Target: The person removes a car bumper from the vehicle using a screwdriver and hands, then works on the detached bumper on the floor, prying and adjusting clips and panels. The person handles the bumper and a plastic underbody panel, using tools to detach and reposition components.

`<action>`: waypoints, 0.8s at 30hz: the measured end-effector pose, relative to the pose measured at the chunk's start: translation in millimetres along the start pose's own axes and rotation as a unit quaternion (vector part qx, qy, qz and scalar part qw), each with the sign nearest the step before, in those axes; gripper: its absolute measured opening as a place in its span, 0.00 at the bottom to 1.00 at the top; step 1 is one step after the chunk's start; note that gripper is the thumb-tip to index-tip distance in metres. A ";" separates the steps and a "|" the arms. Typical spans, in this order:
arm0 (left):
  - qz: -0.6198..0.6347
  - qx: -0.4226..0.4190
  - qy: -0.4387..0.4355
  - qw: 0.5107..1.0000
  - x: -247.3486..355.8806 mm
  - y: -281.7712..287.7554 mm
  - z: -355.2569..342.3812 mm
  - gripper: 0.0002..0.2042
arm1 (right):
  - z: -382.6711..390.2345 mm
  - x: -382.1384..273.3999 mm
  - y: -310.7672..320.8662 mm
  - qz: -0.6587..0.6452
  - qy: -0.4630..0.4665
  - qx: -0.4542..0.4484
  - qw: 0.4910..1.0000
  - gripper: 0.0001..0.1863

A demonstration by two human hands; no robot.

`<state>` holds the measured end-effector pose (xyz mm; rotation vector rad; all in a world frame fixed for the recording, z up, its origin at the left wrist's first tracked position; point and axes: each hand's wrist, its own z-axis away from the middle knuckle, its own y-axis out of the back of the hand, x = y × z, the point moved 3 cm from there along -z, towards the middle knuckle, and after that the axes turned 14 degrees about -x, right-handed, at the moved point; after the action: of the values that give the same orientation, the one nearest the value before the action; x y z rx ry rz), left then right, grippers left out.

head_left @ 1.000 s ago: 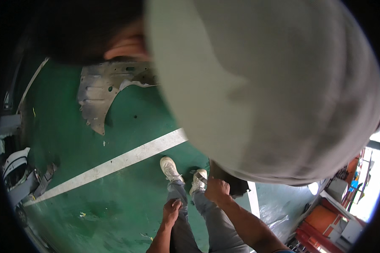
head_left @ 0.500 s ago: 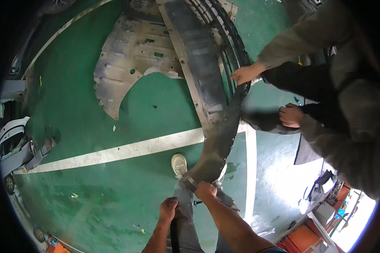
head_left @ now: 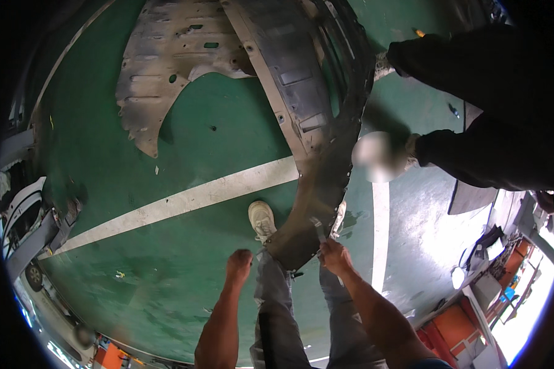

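A large dirty dark car bumper, joined to a long undertray panel, runs from the top of the view down to my legs. Its near end lies over my shoes. My right hand is closed around a short, pale flat tool at the bumper's lower right edge; the tool's blade lies against the dark surface. Left of the bumper's end, apart from it, my left hand hovers in a fist. Whatever it may hold is too small to make out.
A brown-grey splash shield adjoins the undertray. A co-worker's dark-trousered legs stand right of the bumper. White lines cross the green floor. Car parts lie far left; red and grey equipment stands lower right.
My right hand has moved from the bumper's near end to its right edge. My left hand has shifted up. The co-worker's hand has left the bumper and is out of view.
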<state>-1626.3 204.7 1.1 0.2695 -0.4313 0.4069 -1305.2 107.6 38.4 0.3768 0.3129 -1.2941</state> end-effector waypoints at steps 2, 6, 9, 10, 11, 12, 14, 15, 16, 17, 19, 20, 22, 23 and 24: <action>-0.067 0.037 -0.077 0.994 8.0 1.7 -40.0 0.04 | -5.3 6.7 9.3 -0.140 -0.082 -0.018 0.987 0.09; -0.068 0.029 -0.078 0.994 25.8 -4.9 -122.8 0.05 | -43.3 10.4 12.2 0.017 -0.002 -0.043 0.999 0.12; -0.051 -0.027 -0.058 0.997 39.3 -18.2 -167.6 0.10 | -79.3 30.9 0.3 -0.054 -0.068 -0.084 0.993 0.12; -0.004 -0.029 -0.034 0.999 41.3 -26.9 -177.8 0.12 | -90.3 34.8 -2.9 0.044 -0.101 -0.062 0.992 0.13; 0.046 -0.026 -0.025 0.998 42.5 -37.3 -185.2 0.14 | -96.3 35.8 -4.6 0.078 -0.068 -0.042 0.994 0.14; 0.060 -0.025 -0.018 0.998 43.4 -48.9 -190.9 0.16 | -101.5 36.7 -7.2 0.095 -0.069 -0.028 0.993 0.16; 0.085 -0.012 -0.029 0.996 42.9 -68.3 -200.6 0.19 | -107.2 36.1 -9.1 0.096 -0.088 -0.008 0.992 0.19; 0.109 -0.017 -0.040 0.993 41.8 -78.5 -202.5 0.18 | -108.3 34.3 -9.6 0.106 -0.101 -0.016 0.989 0.19; 0.130 -0.023 -0.048 0.990 41.1 -89.3 -203.1 0.18 | -108.8 32.0 -9.2 0.116 -0.117 -0.020 0.986 0.19; 0.154 -0.030 -0.048 0.986 39.9 -98.6 -203.6 0.18 | -109.2 29.4 -8.3 0.126 -0.133 -0.022 0.983 0.19; 0.171 -0.027 -0.043 0.984 39.1 -110.8 -206.7 0.17 | -110.8 25.1 -6.2 0.122 -0.157 -0.038 0.979 0.18; 0.176 -0.028 -0.032 0.984 38.5 -115.7 -206.3 0.17 | -112.1 23.5 -5.1 0.122 -0.168 -0.044 0.977 0.18; 0.189 -0.015 -0.013 0.982 38.6 -120.5 -206.7 0.18 | -116.1 20.2 -3.0 0.130 -0.166 -0.039 0.977 0.18; 0.196 -0.013 -0.023 0.980 40.1 -121.2 -207.8 0.18 | -118.2 19.8 -2.4 0.138 -0.173 -0.038 0.974 0.18; 0.203 -0.011 -0.033 0.979 41.9 -121.5 -209.1 0.18 | -121.0 18.5 -2.0 0.139 -0.158 -0.036 0.977 0.18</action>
<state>-1465.8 180.8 -183.0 0.1729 -0.5572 0.7945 -1304.4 144.2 -78.4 0.1424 0.0336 -1.0437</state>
